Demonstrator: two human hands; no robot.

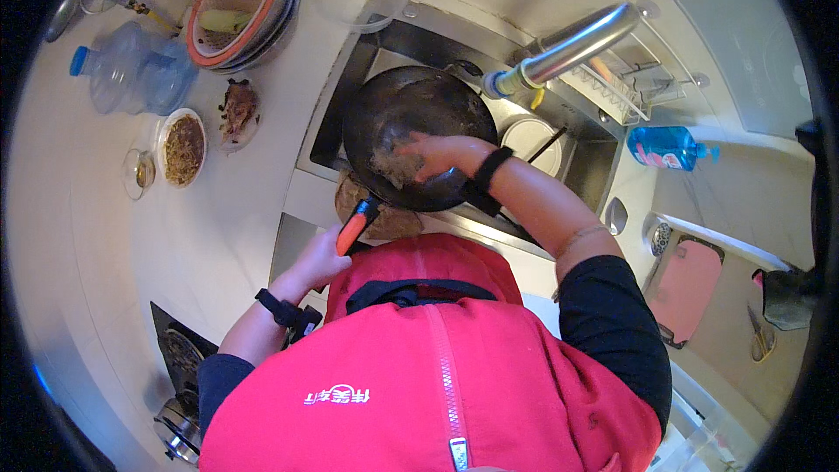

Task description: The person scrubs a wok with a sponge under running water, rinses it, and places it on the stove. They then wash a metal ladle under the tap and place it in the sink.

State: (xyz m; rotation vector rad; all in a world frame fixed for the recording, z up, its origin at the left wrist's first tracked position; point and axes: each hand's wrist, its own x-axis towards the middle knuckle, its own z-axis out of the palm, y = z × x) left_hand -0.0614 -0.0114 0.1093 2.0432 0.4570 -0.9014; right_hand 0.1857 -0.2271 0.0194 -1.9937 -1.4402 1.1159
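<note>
A dark wok [419,105] rests over the steel sink [583,170], its handle pointing towards me. My left hand [322,255] grips the orange and black handle [354,226]. Inside the wok, my right hand [440,154] presses a pale, mesh-like scrubber [396,167] against the metal. Part of the scrubber is hidden by the fingers. The metal faucet [570,52] reaches over the sink at the wok's right. Beyond the wok's right edge, a white round dish [532,137] lies in the sink with a dark stick across it.
Left of the sink stand stacked colanders and bowls [196,33], a clear plastic jug [141,72], a plate of shredded food [185,147] and a dish of meat [239,111]. To the right are a blue soap bottle [662,147], a pink cutting board [691,285] and scissors [760,341].
</note>
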